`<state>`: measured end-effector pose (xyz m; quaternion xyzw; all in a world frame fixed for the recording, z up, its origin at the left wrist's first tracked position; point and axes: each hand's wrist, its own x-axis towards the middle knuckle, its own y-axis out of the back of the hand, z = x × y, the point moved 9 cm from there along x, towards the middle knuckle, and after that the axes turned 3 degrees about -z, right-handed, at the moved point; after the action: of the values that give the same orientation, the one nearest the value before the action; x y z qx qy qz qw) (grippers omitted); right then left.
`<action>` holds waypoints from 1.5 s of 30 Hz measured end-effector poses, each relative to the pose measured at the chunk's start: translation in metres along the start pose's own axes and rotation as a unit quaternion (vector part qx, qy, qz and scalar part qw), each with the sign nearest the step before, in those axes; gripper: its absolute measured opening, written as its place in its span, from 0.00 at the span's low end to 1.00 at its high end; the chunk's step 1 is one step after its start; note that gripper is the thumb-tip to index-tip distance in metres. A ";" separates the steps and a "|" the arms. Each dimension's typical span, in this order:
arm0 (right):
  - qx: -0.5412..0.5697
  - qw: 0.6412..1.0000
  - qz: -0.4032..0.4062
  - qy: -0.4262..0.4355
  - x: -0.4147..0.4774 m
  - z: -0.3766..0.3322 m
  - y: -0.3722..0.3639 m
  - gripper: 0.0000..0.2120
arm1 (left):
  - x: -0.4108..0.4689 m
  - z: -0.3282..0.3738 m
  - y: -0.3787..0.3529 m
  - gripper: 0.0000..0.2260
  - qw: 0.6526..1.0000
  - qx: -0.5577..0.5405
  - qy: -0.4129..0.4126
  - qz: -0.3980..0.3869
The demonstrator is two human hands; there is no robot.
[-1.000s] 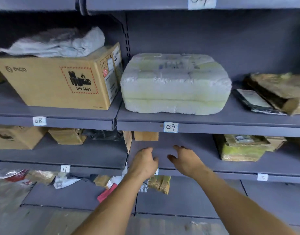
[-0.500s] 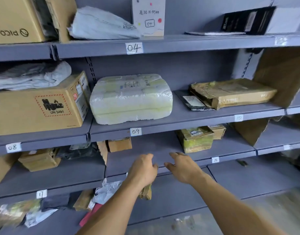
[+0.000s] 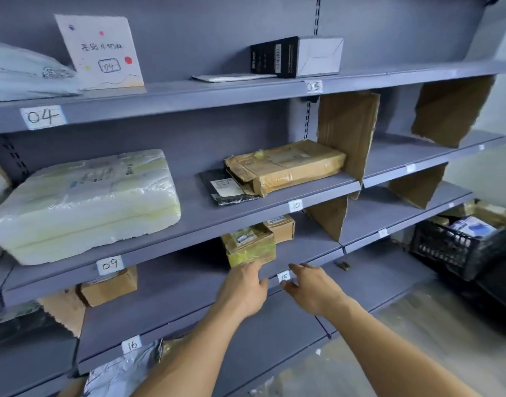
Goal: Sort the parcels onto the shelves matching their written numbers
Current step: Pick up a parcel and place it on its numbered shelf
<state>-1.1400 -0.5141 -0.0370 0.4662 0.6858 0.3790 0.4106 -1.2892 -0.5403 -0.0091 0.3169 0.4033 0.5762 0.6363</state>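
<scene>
Light: even, soft, diffuse.
Shadows: deep under the shelves.
Blur: slight softness throughout.
Edges: wide-angle bending seen.

Shelves: painted metal, matt grey, smooth. Big white parcel: foam-looking block under clear plastic film, glossy w/ wrinkles. Brown parcel: cardboard wrapped in shiny tape, creased, torn at one end. Black mailer: thin plastic, slight sheen, white paper label stuck on. Dividers: raw cardboard, matt, ragged torn edges. Number tags: white paper, matt, handwritten. Small box: cardboard w/ glossy yellow tape. Crate: black plastic lattice. Bottom bag: silvery-grey plastic, crinkled.
</scene>
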 end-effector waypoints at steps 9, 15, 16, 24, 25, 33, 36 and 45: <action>0.028 0.991 0.036 -0.123 -0.032 0.166 0.054 0.28 | 0.048 0.148 -0.072 0.22 0.993 0.018 -0.087 -0.076; 0.046 0.976 0.065 -0.203 -0.058 0.259 0.081 0.27 | 0.073 0.235 -0.120 0.23 0.980 0.027 -0.156 -0.124; 0.049 0.973 0.069 -0.215 -0.060 0.271 0.084 0.26 | 0.078 0.247 -0.127 0.23 0.977 0.030 -0.166 -0.130; 0.075 0.946 0.098 -0.301 -0.053 0.362 0.107 0.20 | 0.137 0.332 -0.184 0.22 0.950 0.056 -0.253 -0.175; 0.074 0.942 0.101 -0.311 -0.051 0.372 0.111 0.19 | 0.145 0.343 -0.189 0.22 0.945 0.060 -0.266 -0.180; 0.091 0.906 0.160 -0.381 -0.036 0.448 0.158 0.18 | 0.207 0.432 -0.223 0.21 0.909 0.069 -0.345 -0.224; 0.101 0.889 0.166 -0.414 -0.042 0.475 0.162 0.19 | 0.220 0.465 -0.246 0.21 0.895 0.082 -0.368 -0.239; 0.137 0.847 0.174 -0.484 -0.071 0.577 0.167 0.22 | 0.237 0.560 -0.318 0.22 0.861 0.103 -0.413 -0.280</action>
<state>-0.5399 -0.4557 -0.0883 0.7536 0.3529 0.0726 0.5498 -0.6429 -0.3145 -0.0553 0.4636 0.2328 0.1453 0.8425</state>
